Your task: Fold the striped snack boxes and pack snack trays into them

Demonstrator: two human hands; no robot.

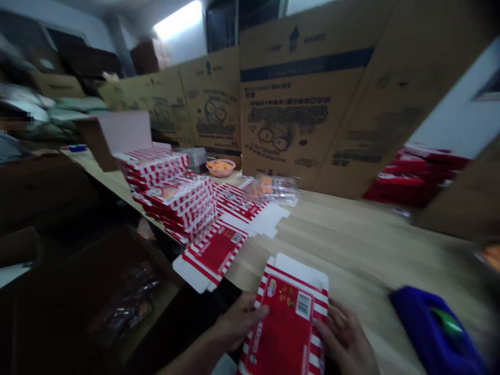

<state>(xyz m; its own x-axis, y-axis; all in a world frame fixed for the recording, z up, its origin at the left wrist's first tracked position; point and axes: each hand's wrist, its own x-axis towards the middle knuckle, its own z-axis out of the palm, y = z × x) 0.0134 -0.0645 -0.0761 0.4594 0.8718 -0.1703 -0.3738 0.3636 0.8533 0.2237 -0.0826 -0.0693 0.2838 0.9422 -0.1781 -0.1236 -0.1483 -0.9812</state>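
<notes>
Between my two hands is a red-and-white striped carton (283, 323), its printed face with a barcode turned up and its white end flap sticking out at the far end. My left hand (240, 317) grips the left edge, thumb on top. On the right edge, my right hand (344, 333) holds it with the thumb over the front and fingers behind. A flat carton of the same print (221, 247) lies on the table just beyond my left hand. Stacks of filled-out striped cartons (179, 203) rise behind it.
Clear plastic packs with orange pieces (273, 188) lie beyond the flat cartons, near a pink bowl of orange pieces (221, 166). A blue tape dispenser-like object (433, 328) sits at right. Tall cardboard boxes (289, 114) line the back. An open box (128, 307) holding plastic packs stands lower left.
</notes>
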